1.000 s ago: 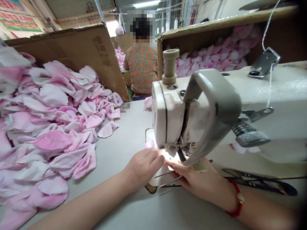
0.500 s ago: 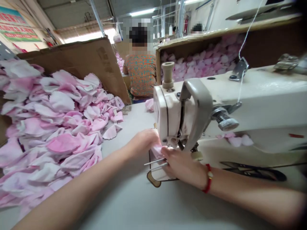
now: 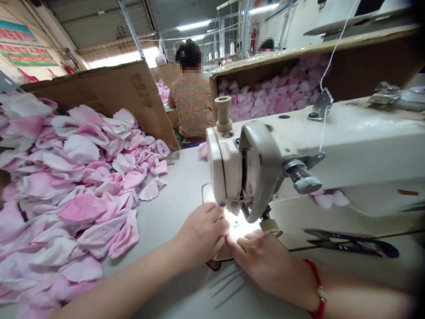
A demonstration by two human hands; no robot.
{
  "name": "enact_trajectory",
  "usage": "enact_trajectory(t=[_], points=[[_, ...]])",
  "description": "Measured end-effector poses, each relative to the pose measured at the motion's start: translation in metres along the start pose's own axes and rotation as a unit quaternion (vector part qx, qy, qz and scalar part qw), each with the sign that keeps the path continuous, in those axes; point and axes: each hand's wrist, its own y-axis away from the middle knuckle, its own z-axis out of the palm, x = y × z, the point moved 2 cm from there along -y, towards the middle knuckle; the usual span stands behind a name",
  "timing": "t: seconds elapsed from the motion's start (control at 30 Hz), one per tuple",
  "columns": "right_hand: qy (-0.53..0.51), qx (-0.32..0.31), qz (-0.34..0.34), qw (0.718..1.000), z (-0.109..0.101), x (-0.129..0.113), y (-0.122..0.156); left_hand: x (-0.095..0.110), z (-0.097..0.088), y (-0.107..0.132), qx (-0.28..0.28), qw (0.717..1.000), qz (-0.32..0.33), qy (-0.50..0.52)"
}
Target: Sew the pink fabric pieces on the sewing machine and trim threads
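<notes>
A white sewing machine [image 3: 358,137] stands on the right, its lamp glaring on the bright plate [image 3: 236,223] under the head. My left hand [image 3: 202,235] is left of the needle area, fingers curled and thumb against the fingers; whatever they pinch is lost in the glare. My right hand [image 3: 270,263], with a red bracelet [image 3: 318,288] at the wrist, rests just right of it, fingertips nearly touching the left hand's. Two thin blurred metal prongs of tweezers [image 3: 229,283] stick out below my right palm, which is closed over their other end.
A large heap of pink and white fabric pieces [image 3: 83,177] fills the left side, before a cardboard panel [image 3: 109,93]. Thread snips [image 3: 352,243] lie under the machine arm. Behind it stands a cardboard box [image 3: 358,66] of pink pieces. A person [image 3: 192,102] sits ahead, facing away.
My hands have come nearer and lower in view, and the lamp's glare now covers the plate. The pink fabric seen between my hands is no longer visible. The tweezer prongs have swung downward.
</notes>
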Motion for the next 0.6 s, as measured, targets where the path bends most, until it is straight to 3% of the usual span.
enact_trajectory(t=[0.3, 0.47, 0.6], points=[[-0.006, 0.005, 0.028, 1.0, -0.004, 0.004, 0.009, 0.011, 0.009, 0.004, 0.021, 0.992, -0.122, -0.001], [-0.006, 0.001, 0.052, 0.999, 0.002, 0.001, 0.008, 0.011, 0.011, 0.004, 0.059, 0.994, -0.09, 0.02], [-0.009, -0.009, 0.063, 0.998, 0.001, 0.001, 0.008, 0.017, 0.006, 0.004, 0.049, 0.995, -0.055, -0.067]])
